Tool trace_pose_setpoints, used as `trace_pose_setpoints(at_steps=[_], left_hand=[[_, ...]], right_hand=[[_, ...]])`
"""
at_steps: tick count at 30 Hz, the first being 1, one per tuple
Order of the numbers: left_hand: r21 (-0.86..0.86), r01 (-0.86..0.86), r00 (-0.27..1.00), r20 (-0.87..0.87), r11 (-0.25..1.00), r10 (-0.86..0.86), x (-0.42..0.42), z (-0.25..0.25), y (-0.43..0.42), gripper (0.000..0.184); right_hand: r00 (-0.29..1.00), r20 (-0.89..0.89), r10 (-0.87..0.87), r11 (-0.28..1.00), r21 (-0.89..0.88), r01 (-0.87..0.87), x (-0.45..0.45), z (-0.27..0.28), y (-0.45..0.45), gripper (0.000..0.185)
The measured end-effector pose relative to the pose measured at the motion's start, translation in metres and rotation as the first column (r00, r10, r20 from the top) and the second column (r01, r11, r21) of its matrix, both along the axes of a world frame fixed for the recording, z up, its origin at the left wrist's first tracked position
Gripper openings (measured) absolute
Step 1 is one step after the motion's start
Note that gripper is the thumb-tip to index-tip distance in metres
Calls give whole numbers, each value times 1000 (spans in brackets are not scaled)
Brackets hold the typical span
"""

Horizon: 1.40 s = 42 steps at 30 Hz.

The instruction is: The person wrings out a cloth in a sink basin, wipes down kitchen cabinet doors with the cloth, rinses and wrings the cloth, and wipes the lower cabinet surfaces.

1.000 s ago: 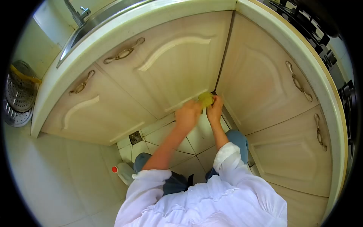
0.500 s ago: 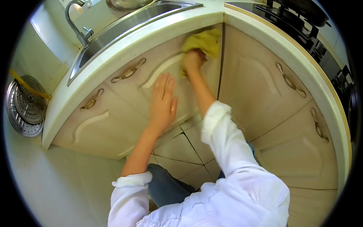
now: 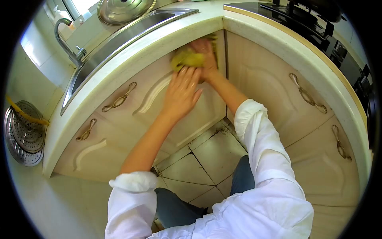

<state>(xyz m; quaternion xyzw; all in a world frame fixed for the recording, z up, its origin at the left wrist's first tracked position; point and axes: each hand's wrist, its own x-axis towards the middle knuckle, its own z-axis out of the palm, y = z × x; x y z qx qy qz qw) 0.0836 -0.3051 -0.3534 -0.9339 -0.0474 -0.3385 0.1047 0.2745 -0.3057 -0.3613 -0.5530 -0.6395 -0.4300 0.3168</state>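
My right hand (image 3: 207, 59) presses a yellow cloth (image 3: 188, 59) against the upper part of a cream cabinet door (image 3: 199, 109), close to the inner corner under the counter. Both the cloth and this hand are somewhat blurred, and part of the cloth shows beyond the fingers. Just left and below, my left hand (image 3: 182, 92) lies with fingers stretched out over the same door. Its fingertips meet the lower edge of the cloth in view; whether they touch it I cannot tell.
A steel sink (image 3: 103, 47) with a faucet (image 3: 65, 40) and a metal lid (image 3: 123, 11) are above left. The black stove (image 3: 294, 24) stands above right. Ornate handles (image 3: 120, 97) stick out from the doors. Steamer plates (image 3: 27, 131) hang at far left.
My right hand has turned and shifted slightly left with the cloth, now pressing it near the corner. My left hand has come up and right, closer to the cloth. The head view has shifted.
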Motion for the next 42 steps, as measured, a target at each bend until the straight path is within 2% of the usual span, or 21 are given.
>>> trace_pose_setpoints(at_steps=[2,4,7,10,12,14,16,17,19,20,22,23,25,26,27,28,31,33,35,39,42], left_hand=[[74,83,996,39,994,-86,47,5,3,60],[101,133,989,55,986,-139,84,14,-1,58],[164,134,984,96,977,-151,109,7,-7,53],[201,113,990,64,973,-128,110,-24,-1,52],[148,185,974,-158,972,-161,97,-68,8,52],[181,306,934,-247,935,-258,85,-133,18,47],[35,203,813,-562,979,-148,80,-184,9,47],[49,167,828,-549,985,-113,72,-183,7,47],[-190,245,917,-272,951,-290,64,-173,-9,44],[-191,211,929,-267,959,-258,56,-159,-5,44],[-97,186,975,-108,978,-196,53,-104,-12,46],[-99,145,982,-105,985,-155,34,-77,-10,46],[-37,86,994,70,996,-84,4,-31,-8,51],[-37,70,995,72,997,-67,-16,-16,-9,51],[-49,-51,992,117,998,56,-40,-6,-13,52],[-63,-168,971,162,984,176,-60,-3,-13,53],[-116,-193,955,205,974,214,-111,-27,0,52],[-211,-202,959,156,956,237,-120,-52,-8,52],[-353,-194,929,233,915,287,-108,-73,-19,54],[-289,-262,918,220,921,330,-114,-57,-26,58],[-284,-289,919,185,914,348,-145,-40,-19,60]], right_hand=[[960,-98,-261,954,128,272,30,-7,-6,50],[894,-295,-337,898,186,400,40,-25,-11,50],[789,-571,-226,920,142,366,23,-72,-13,49],[607,-784,-133,955,63,291,0,-124,-18,49],[450,-888,-98,973,9,231,-16,-161,-22,49],[316,-946,-71,983,-13,181,-32,-185,-25,49],[251,-967,-53,984,-8,176,-45,-196,-27,48],[258,-965,-42,984,5,181,-56,-192,-24,48],[330,-943,-39,969,45,244,-65,-177,-21,48],[387,-921,-41,967,61,247,-75,-166,-12,48],[501,-864,-55,955,100,278,-91,-137,-1,48],[550,-834,-50,958,117,263,-108,-125,11,48],[630,-774,-58,965,120,235,-128,-105,24,48],[669,-741,-50,973,115,201,-141,-96,32,47],[702,-711,-42,981,104,164,-150,-89,40,47],[733,-680,-22,988,99,121,-164,-85,44,47],[787,-616,37,998,55,-3,-189,-77,51,47],[808,-586,67,997,16,-71,-199,-82,46,47],[820,-566,86,991,-39,-131,-205,-94,34,47],[814,-571,103,969,-128,-213,-218,-113,18,46],[813,-559,165,951,-129,-282,-252,-108,24,46]])
